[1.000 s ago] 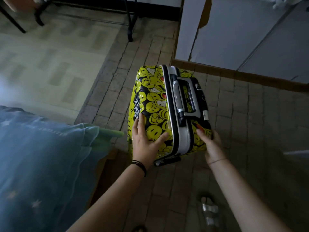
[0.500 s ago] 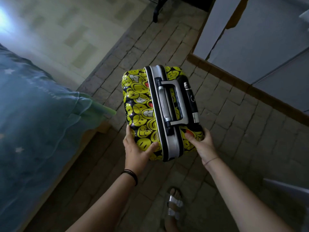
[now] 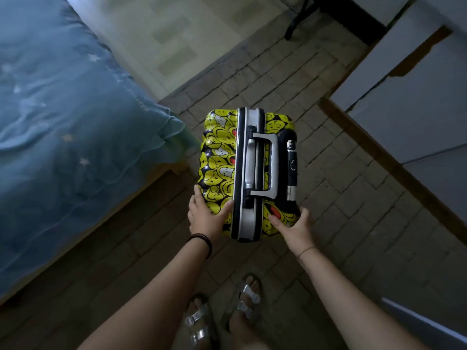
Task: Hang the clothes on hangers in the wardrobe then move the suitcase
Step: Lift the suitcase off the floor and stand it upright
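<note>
The suitcase [image 3: 249,173], a hard shell printed with yellow smiley faces, is seen from above, closed and upright on the brick-patterned floor [image 3: 341,223]. It stands between the near corner of the bed [image 3: 63,135] on one side and the pale wardrobe panel [image 3: 409,117] on the other, apart from both. Its grey carry handle [image 3: 262,165] lies flat along the top and is not held.

The left hand [image 3: 206,215] is laid on the near left corner of the shell, its fingers [image 3: 198,198] spread along the side and the thumb resting by the central frame. The right hand [image 3: 297,227] is set against the near right corner in the same way. The case is thus clasped between both palms, not gripped by any handle. Silver sandals [image 3: 222,317] are visible just behind the case.

No clothes or hangers can be seen, so the hanging part is judged to be over and the moving of the suitcase to be the step in hand. For the next move a firmer hold is called for: either the pressure of both palms is to be kept even, or the carry handle is to be taken. Care is needed that the bed corner and the wardrobe edge are not struck.
</note>
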A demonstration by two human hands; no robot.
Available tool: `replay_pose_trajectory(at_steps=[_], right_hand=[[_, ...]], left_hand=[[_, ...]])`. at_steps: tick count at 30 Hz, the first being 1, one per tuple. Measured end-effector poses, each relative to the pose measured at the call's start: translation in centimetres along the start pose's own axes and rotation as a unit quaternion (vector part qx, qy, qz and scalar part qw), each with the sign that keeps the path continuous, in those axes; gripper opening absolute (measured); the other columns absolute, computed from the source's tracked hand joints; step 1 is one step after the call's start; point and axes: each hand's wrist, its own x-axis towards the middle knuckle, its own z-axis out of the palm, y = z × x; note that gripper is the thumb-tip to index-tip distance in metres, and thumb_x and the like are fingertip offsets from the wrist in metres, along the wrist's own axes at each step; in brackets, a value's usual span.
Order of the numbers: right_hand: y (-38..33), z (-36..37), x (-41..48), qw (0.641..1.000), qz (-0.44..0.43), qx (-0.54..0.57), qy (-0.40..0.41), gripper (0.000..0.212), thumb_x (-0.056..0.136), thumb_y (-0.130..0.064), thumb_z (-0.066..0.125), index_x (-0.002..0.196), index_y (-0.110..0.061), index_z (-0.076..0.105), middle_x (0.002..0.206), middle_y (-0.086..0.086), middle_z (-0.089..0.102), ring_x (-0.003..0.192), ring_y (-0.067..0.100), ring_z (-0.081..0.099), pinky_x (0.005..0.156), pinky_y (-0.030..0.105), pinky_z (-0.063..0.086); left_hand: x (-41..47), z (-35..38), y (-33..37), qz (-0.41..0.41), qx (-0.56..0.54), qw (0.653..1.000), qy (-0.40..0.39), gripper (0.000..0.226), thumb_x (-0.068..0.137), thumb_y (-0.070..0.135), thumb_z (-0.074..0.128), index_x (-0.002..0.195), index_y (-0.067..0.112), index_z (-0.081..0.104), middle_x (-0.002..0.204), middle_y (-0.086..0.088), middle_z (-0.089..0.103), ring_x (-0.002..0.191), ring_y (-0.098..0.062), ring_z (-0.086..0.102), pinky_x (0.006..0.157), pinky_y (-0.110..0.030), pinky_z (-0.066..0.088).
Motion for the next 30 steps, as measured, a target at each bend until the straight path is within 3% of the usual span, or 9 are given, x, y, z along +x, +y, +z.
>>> replay_pose_trajectory(at_steps=[3,7,10,12,16,19,21,24,30], right_hand=[[0.1,1.6,-1.9,0.999,0.010,-0.037,-0.005,0.087,0.075,-0.034,0.077,0.139,-0.007,0.024,0.143,0.014,0.035,0.129,0.029,0.039,0.098,0.032,0.035],[-1.3,1.3,-2.0,0.994,0.024,-0.100,-0.032,0.099,0.078,-0.048,0.069,0.146,-0.006,0.011,0.154,0.014,0.018,0.139,0.031,0.027,0.109,0.043,0.031],[-4.9,-0.2,1.1,0.980,-0.102,-0.168,0.011,0.101,0.076,-0.059,0.061,0.150,-0.016,0.007,0.158,0.010,0.005,0.144,0.032,0.015,0.112,0.054,0.026],[-8.5,-1.0,4.7,0.951,-0.190,-0.241,0.025,0.100,0.077,-0.061,0.059,0.150,-0.015,0.008,0.158,0.011,0.004,0.145,0.030,0.011,0.115,0.053,0.020],[-15.6,-1.9,12.5,0.889,-0.263,-0.375,-0.029,0.105,0.074,-0.068,0.058,0.151,-0.020,0.005,0.159,0.009,0.004,0.146,0.029,0.006,0.117,0.052,0.007],[-17.3,-1.3,15.4,0.840,-0.270,-0.448,-0.142,0.106,0.073,-0.068,0.061,0.151,-0.026,0.003,0.160,0.005,0.009,0.146,0.029,0.010,0.115,0.052,0.008],[-17.2,-0.9,16.3,0.854,-0.239,-0.412,-0.207,0.108,0.071,-0.064,0.066,0.151,-0.028,0.004,0.158,0.006,0.018,0.143,0.029,0.019,0.116,0.048,0.017],[-17.1,-0.3,16.0,0.869,-0.210,-0.388,-0.225,0.109,0.066,-0.068,0.067,0.149,-0.032,0.006,0.154,0.006,0.024,0.140,0.032,0.025,0.113,0.051,0.027],[-15.1,0.8,13.3,0.861,-0.204,-0.402,-0.235,0.103,0.067,-0.070,0.063,0.146,-0.034,0.008,0.152,0.007,0.022,0.137,0.036,0.026,0.110,0.056,0.029]], left_hand=[[0.1,-1.3,-1.1,-0.023,-0.006,0.999,0.024,0.101,0.076,0.062,0.061,0.151,0.028,0.003,0.157,-0.007,0.013,0.144,-0.031,0.013,0.112,-0.051,0.020],[-0.9,-2.1,-2.6,-0.111,0.000,0.991,0.075,0.107,0.074,0.068,0.058,0.151,0.022,0.000,0.158,-0.009,0.013,0.143,-0.029,0.017,0.113,-0.049,0.022],[-2.3,-1.2,-2.8,-0.195,-0.067,0.968,0.146,0.106,0.077,0.064,0.058,0.151,0.017,-0.002,0.158,-0.011,0.011,0.144,-0.030,0.017,0.114,-0.048,0.020],[-2.9,-0.4,-2.0,-0.250,-0.132,0.938,0.200,0.105,0.077,0.063,0.058,0.151,0.016,0.000,0.157,-0.013,0.012,0.143,-0.031,0.018,0.114,-0.048,0.020],[-3.4,2.1,0.7,-0.326,-0.223,0.869,0.298,0.109,0.074,0.065,0.061,0.151,0.015,0.002,0.156,-0.014,0.014,0.143,-0.029,0.018,0.114,-0.046,0.019],[-4.2,4.7,2.8,-0.340,-0.279,0.849,0.294,0.116,0.070,0.065,0.066,0.151,0.020,-0.003,0.157,-0.009,0.008,0.144,-0.027,0.014,0.112,-0.048,0.020],[-4.7,6.0,3.8,-0.329,-0.307,0.843,0.296,0.120,0.067,0.064,0.069,0.151,0.023,-0.006,0.158,-0.008,0.004,0.145,-0.026,0.009,0.114,-0.045,0.017],[-5.3,6.7,3.9,-0.303,-0.296,0.858,0.293,0.126,0.062,0.063,0.074,0.150,0.025,-0.008,0.158,-0.007,-0.002,0.146,-0.025,0.000,0.115,-0.044,0.011],[-6.6,5.7,0.5,-0.279,-0.272,0.869,0.306,0.128,0.058,0.068,0.072,0.150,0.031,-0.008,0.159,-0.003,-0.004,0.145,-0.025,-0.002,0.116,-0.045,0.011]])
